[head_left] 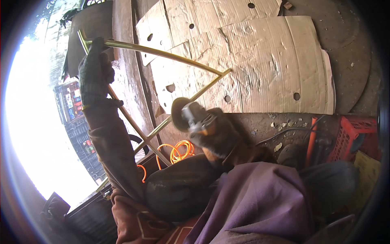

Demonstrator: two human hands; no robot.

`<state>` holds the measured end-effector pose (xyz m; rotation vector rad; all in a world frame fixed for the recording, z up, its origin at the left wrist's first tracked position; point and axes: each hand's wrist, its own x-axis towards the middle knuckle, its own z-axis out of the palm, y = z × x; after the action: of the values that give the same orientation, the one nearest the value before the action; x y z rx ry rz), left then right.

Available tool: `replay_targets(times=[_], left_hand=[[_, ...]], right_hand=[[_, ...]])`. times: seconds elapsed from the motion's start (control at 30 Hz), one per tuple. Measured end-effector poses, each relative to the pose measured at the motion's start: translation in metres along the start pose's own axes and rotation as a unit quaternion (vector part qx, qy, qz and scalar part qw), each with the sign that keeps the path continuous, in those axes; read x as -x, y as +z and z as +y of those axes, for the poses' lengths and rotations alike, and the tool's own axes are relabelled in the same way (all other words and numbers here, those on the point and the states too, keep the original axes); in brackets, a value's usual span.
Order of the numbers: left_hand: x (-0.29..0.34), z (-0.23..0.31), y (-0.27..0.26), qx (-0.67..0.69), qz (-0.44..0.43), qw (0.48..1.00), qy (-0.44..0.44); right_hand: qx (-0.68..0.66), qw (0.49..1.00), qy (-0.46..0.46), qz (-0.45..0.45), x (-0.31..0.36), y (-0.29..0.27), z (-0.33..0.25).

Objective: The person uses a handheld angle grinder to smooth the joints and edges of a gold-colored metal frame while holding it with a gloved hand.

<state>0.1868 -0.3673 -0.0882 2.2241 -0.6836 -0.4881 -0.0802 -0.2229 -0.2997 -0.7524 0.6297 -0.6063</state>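
A gold-coloured metal tube frame [170,57], shaped like a bicycle frame, is tilted up in front of me. My left hand [95,71], in a dark glove, is closed around it near the upper left corner, where the tubes meet. In my gloved right hand [219,136] is an angle grinder [197,116] with a round disc [179,114]. The disc overlaps the slanting tube [205,87] at its middle; whether they touch I cannot tell. Farther down, several tubes cross near my knee.
Flattened cardboard [260,69] with holes covers the floor ahead. An orange hose [180,152] lies coiled beside my leg, with part of a spoked wheel [140,146] next to it. At the right stand a red plastic crate [345,136] and a dark cable [284,131]. Bright daylight washes out the left side.
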Motion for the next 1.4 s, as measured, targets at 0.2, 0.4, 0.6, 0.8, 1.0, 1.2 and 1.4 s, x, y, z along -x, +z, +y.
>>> replay_targets(times=[0.2, 0.4, 0.6, 0.8, 1.0, 1.2, 1.4], left_hand=[[0.003, -0.011, -0.012, 0.012, 0.009, 1.000, -0.014], [-0.005, -0.022, -0.017, 0.024, 0.011, 0.999, -0.029], [-0.010, -0.030, -0.024, 0.031, 0.008, 0.999, -0.036], [-0.015, -0.039, -0.030, 0.038, 0.011, 0.998, -0.046], [-0.030, -0.052, -0.032, 0.046, -0.003, 0.996, -0.076], [-0.056, -0.110, -0.047, 0.062, -0.024, 0.988, -0.142], [-0.073, -0.163, -0.067, 0.080, -0.041, 0.967, -0.239]], right_hand=[[-0.125, 0.984, 0.113, 0.053, -0.033, -0.044, 0.020], [0.036, 0.999, -0.035, -0.021, -0.016, -0.019, 0.016], [0.318, 0.935, -0.136, -0.082, -0.021, -0.040, 0.007], [-0.008, 0.998, 0.057, -0.019, -0.027, -0.036, 0.012], [-0.094, 0.993, 0.074, -0.024, -0.005, -0.015, 0.003], [-0.207, 0.968, 0.105, 0.098, -0.037, -0.066, 0.012], [-0.016, 0.997, -0.050, 0.052, -0.031, -0.035, 0.076]])
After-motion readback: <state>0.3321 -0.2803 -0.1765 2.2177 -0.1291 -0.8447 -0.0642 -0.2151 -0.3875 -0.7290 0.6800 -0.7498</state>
